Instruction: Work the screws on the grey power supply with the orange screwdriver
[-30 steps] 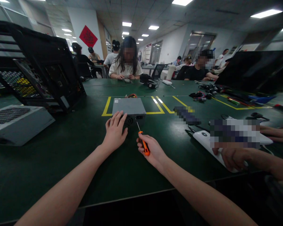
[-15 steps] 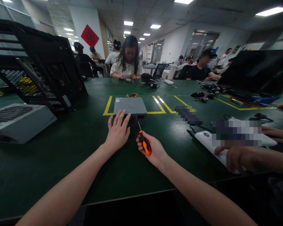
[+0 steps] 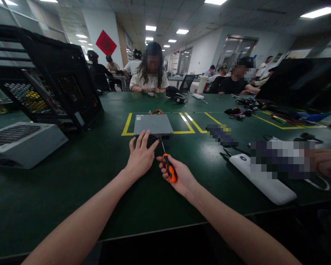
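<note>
A grey computer power supply unit (image 3: 153,123) lies on the green table straight ahead, its dark face with socket towards me. My left hand (image 3: 140,156) is open against its near edge, fingers spread, one finger reaching towards the screwdriver's tip. In my right hand (image 3: 184,176) is an orange and black screwdriver (image 3: 171,170). Its thin shaft points up and away, with the tip at the near face of the unit. Whether the tip sits in a screw is too small to tell. Coloured wires (image 3: 156,112) show behind the unit.
A black computer case (image 3: 71,92) and a second grey power supply (image 3: 41,143) stand to the left. At the right are a white power strip (image 3: 262,180), a co-worker's hand (image 3: 327,160), cables (image 3: 242,108) and a dark monitor (image 3: 300,81). A person (image 3: 151,73) sits opposite.
My left hand's fingers have shifted right along the unit's edge, closer to the screwdriver tip. The right hand's fingers have loosened slightly on the handle. The co-worker's hand has left the power strip.
</note>
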The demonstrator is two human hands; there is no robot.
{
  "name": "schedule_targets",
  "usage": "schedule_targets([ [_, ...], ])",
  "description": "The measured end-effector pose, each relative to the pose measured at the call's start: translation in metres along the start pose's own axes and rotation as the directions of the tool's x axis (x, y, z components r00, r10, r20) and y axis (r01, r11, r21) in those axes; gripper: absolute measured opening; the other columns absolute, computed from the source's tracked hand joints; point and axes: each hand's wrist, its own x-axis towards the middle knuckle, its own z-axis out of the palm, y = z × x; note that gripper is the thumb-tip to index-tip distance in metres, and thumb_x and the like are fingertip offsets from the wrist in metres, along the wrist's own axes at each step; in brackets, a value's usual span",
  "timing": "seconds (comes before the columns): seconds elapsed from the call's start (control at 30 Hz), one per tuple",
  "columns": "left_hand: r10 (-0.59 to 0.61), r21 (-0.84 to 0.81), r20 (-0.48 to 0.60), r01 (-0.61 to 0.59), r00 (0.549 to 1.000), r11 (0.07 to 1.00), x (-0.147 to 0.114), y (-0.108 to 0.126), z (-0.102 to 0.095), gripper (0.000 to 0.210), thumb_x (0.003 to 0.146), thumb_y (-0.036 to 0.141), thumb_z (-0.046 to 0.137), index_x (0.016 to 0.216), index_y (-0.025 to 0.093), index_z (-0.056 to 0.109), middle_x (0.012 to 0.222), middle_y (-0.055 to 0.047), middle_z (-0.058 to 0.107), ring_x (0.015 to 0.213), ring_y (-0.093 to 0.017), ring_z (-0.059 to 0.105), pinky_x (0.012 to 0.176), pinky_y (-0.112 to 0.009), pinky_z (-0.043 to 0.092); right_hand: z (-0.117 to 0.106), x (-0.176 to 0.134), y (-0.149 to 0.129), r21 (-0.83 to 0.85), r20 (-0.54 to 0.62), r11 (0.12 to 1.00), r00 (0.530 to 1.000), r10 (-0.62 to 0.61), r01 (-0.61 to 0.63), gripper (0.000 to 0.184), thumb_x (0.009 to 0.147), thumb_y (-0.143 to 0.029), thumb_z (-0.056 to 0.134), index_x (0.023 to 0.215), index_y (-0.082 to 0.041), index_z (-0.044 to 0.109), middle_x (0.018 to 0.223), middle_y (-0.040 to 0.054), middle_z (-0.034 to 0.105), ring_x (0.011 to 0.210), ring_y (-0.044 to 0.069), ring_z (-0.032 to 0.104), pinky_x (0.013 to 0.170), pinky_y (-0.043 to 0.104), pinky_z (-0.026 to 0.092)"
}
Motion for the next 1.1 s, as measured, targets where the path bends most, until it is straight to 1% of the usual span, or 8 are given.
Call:
schedule_targets([
  [0.1, -0.001, 0.007, 0.003, 0.001, 1.0, 1.0, 0.0004, 0.0007, 0.0005, 0.043, 0.081, 0.02, 0.046, 0.124, 0.025, 0.047, 0.143, -0.014, 0.024, 0.133, -0.03, 0.016, 0.1, -0.052, 0.019, 0.0005, -0.0003, 0.0004, 0.003, -0.012, 0.999, 0.999, -0.041, 0.041, 0.013, 0.083, -0.022, 0.051, 0.078, -0.012, 0.056, 0.061, 0.0012, 0.054, 0.045, 0.004, 0.045, 0.036, 0.011, 0.03],
  [0.17, -0.001, 0.008, 0.003, 0.001, 1.0, 1.0, 0.0007, 0.001, 0.001, 0.045, 0.081, 0.02, 0.046, 0.125, 0.026, 0.047, 0.142, -0.014, 0.024, 0.133, -0.031, 0.016, 0.1, -0.052, 0.019, 0.0008, -0.0007, 0.0005, -0.003, -0.017, 0.998, 0.998, -0.063, 0.063, 0.007, 0.079, -0.017, 0.055, 0.074, -0.013, 0.054, 0.062, 0.0005, 0.055, 0.046, 0.004, 0.046, 0.037, 0.011, 0.031],
  [0.37, -0.005, 0.02, 0.002, 0.005, 1.0, 1.0, 0.0016, 0.0009, 0.003, 0.045, 0.081, 0.021, 0.046, 0.126, 0.027, 0.046, 0.142, -0.014, 0.023, 0.132, -0.031, 0.016, 0.099, -0.053, 0.02, 0.0011, -0.0014, 0.0, 0.008, -0.006, 1.0, 1.0, 0.006, -0.006, 0.028, 0.088, -0.028, 0.039, 0.081, -0.01, 0.059, 0.063, 0.0035, 0.055, 0.048, 0.006, 0.048, 0.041, 0.014, 0.04],
  [0.53, -0.005, 0.029, 0.005, 0.005, 1.0, 1.0, 0.0017, 0.0011, 0.0036, 0.046, 0.081, 0.021, 0.046, 0.126, 0.027, 0.045, 0.142, -0.014, 0.023, 0.132, -0.032, 0.015, 0.099, -0.053, 0.02, 0.0034, -0.0021, -0.0012, 0.005, -0.038, 0.999, 0.998, -0.042, 0.042, 0.009, 0.08, -0.02, 0.054, 0.076, -0.012, 0.054, 0.063, 0.0011, 0.055, 0.047, 0.004, 0.047, 0.039, 0.011, 0.035],
  [0.67, -0.008, 0.035, 0.005, 0.008, 1.0, 0.999, 0.0016, 0.0015, 0.0037, 0.047, 0.081, 0.02, 0.045, 0.127, 0.027, 0.045, 0.142, -0.014, 0.024, 0.132, -0.032, 0.015, 0.099, -0.053, 0.02, 0.0046, -0.0031, -0.0022, 0.004, -0.011, 1.0, 1.0, 0.003, -0.003, 0.023, 0.087, -0.024, 0.043, 0.077, -0.01, 0.057, 0.063, 0.0037, 0.055, 0.049, 0.006, 0.049, 0.042, 0.015, 0.041],
  [0.77, -0.011, 0.036, 0.007, 0.011, 1.0, 0.999, 0.0018, 0.0015, 0.0038, 0.047, 0.08, 0.02, 0.046, 0.127, 0.027, 0.044, 0.142, -0.013, 0.023, 0.132, -0.032, 0.015, 0.099, -0.053, 0.02, 0.0041, -0.003, -0.002, 0.022, 0.004, 1.0, 1.0, 0.02, -0.02, 0.027, 0.089, -0.026, 0.038, 0.08, -0.01, 0.058, 0.063, 0.0041, 0.055, 0.048, 0.006, 0.048, 0.041, 0.014, 0.039],
  [0.93, -0.014, 0.022, 0.007, 0.013, 1.0, 1.0, 0.0021, 0.0017, 0.003, 0.047, 0.081, 0.02, 0.045, 0.127, 0.027, 0.044, 0.142, -0.014, 0.024, 0.132, -0.032, 0.016, 0.098, -0.052, 0.021, 0.0027, -0.0019, -0.001, 0.008, -0.022, 0.999, 0.999, -0.047, 0.047, 0.007, 0.08, -0.017, 0.053, 0.075, -0.013, 0.054, 0.064, 0.0022, 0.056, 0.049, 0.005, 0.049, 0.04, 0.012, 0.037],
  [1.1, -0.021, 0.015, 0.005, 0.021, 1.0, 1.0, 0.0022, 0.0022, 0.0027, 0.047, 0.081, 0.02, 0.045, 0.127, 0.027, 0.045, 0.142, -0.013, 0.024, 0.132, -0.031, 0.016, 0.099, -0.052, 0.021, 0.0032, -0.0018, -0.0015, 0.014, -0.007, 1.0, 1.0, 0.011, -0.011, 0.026, 0.089, -0.025, 0.037, 0.081, -0.009, 0.057, 0.063, 0.004, 0.055, 0.048, 0.006, 0.049, 0.042, 0.014, 0.041],
])
